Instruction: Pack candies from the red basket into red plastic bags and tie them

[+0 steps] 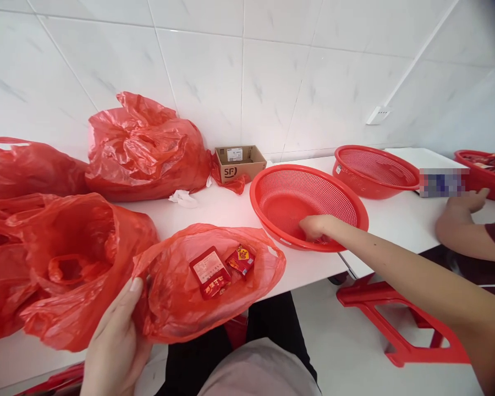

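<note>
White table (231,210), tiled wall (272,82) behind. Left hand (119,333) pinches the rim of a thin, crinkly red bag (169,291), mouth gaping, two shiny packets (209,273) inside, hanging past the table's front edge. Right hand (315,226) is down in the basket (286,204) just beside it, fingers partly hidden, can't tell if it's gripping anything. Tabletop shows between bag and box (233,173). Far-right basket (484,181) gets cut off.

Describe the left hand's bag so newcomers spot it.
On the white table, find the red basket the right hand reaches into. Left of it, the left hand holds a red bag, with two red packets showing inside, unlike neighbouring bags.
</note>
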`<state>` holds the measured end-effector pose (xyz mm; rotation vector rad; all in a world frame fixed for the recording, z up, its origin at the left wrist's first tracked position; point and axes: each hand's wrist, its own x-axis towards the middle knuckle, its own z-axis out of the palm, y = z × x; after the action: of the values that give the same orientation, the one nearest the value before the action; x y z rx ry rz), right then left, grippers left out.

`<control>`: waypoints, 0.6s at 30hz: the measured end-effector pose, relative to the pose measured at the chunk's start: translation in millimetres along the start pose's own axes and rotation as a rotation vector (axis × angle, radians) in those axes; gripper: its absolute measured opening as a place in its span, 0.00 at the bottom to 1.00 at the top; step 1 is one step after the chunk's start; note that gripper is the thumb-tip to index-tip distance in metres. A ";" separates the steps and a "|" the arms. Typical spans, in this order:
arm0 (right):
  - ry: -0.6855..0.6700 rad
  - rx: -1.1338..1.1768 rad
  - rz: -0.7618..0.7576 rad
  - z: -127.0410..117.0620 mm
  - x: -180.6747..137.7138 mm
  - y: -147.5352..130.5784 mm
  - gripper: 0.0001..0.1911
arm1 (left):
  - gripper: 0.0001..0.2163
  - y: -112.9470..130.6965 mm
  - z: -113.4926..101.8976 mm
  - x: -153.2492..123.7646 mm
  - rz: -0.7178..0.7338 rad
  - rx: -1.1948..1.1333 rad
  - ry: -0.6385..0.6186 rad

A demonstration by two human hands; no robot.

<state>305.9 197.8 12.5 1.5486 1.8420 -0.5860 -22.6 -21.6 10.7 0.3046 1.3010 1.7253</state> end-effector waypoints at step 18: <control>0.885 0.229 -0.752 8.6 -103.7 -106.6 0.12 | 0.30 5.2 -7.5 -9.2 0.073 0.082 -0.066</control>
<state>212.6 99.3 74.0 1.3025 3.1876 -0.4603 -25.2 -33.5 15.0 0.4582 1.3291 1.7103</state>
